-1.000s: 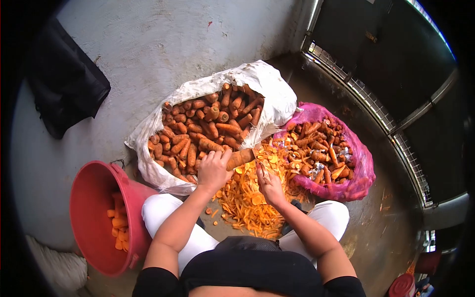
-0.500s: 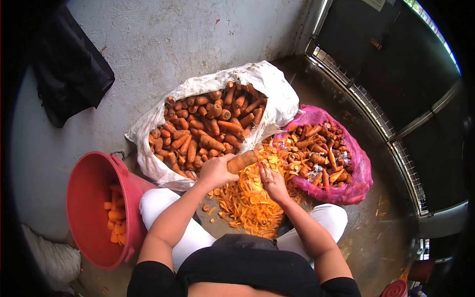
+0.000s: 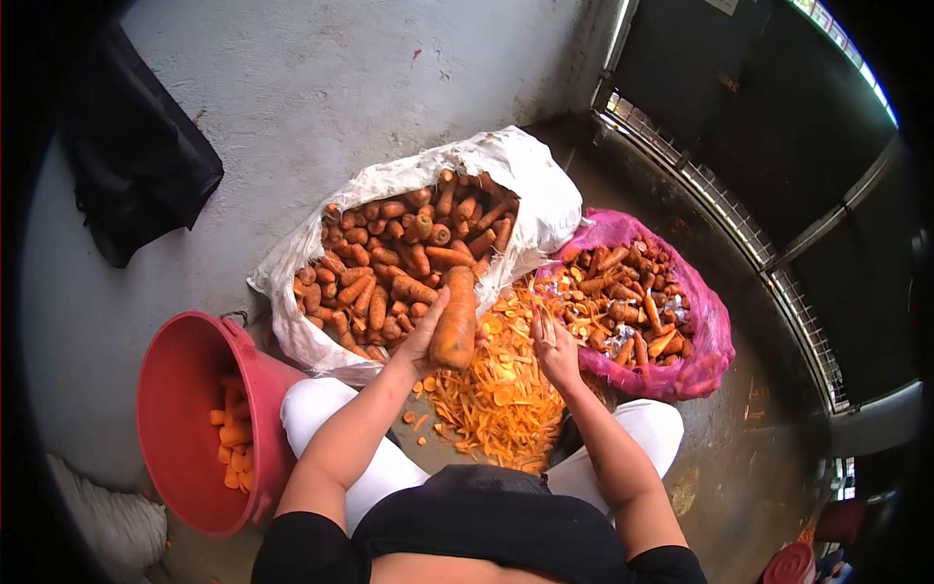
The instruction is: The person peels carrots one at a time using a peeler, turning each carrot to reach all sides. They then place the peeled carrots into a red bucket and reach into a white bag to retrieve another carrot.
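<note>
- One carrot is in the left hand, whose fingers are closed round its side; it lies lengthwise to the person, its blunt, darker end nearer the body, above the near edge of the white sack and the peelings
- The right hand is just beside the carrot, apart from it, over the peelings; its fingers look partly bent, but whether they grip a small tool cannot be told
- The step in hand looks to be turning or placing this carrot between the hands, its skin looking rough and mostly on
- Judged from here, a next move with it calls for a firm left grip on the thick body, a steady angle, and left fingertips clear of the side facing the right hand
- Many unpeeled carrots fill the white sack; the pink sack, beside it on the right, holds carrot scraps
- The peelings are heaped on the floor between the knees
- On the left, the tilted red bucket holds smooth orange pieces
</note>
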### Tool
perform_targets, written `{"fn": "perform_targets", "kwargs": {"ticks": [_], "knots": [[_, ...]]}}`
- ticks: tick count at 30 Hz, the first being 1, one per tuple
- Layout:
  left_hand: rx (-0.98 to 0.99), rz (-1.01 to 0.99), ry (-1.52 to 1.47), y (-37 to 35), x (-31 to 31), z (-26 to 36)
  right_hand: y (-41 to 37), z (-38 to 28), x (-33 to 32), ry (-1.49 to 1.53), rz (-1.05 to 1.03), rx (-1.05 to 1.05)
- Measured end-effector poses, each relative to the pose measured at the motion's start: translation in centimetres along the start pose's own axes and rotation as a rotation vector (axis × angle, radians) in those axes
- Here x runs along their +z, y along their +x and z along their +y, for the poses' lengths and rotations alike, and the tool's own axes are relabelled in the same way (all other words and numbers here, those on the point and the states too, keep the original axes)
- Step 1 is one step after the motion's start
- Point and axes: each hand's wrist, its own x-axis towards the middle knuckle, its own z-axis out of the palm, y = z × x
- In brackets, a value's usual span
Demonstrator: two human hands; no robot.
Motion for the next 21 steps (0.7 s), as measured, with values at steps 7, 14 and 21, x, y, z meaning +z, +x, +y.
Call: {"fn": "perform_targets", "kwargs": {"ticks": [7, 14, 21], "knots": [[-0.082, -0.148, -0.274, 0.1, 0.8, -2.2, 0.2, -5.9, -2.5, -0.106, -0.086, -0.248], [-0.077, 0.136, -0.2, 1.1, -0.8, -3.3, -1.2, -4.3, -2.1, -0.003, -0.206, -0.235], [-0.287, 0.154, -0.203, 0.1, -0.4, -3.3, -1.5, -3.6, -1.5, -0.24, -0.451, -0.376]]}}
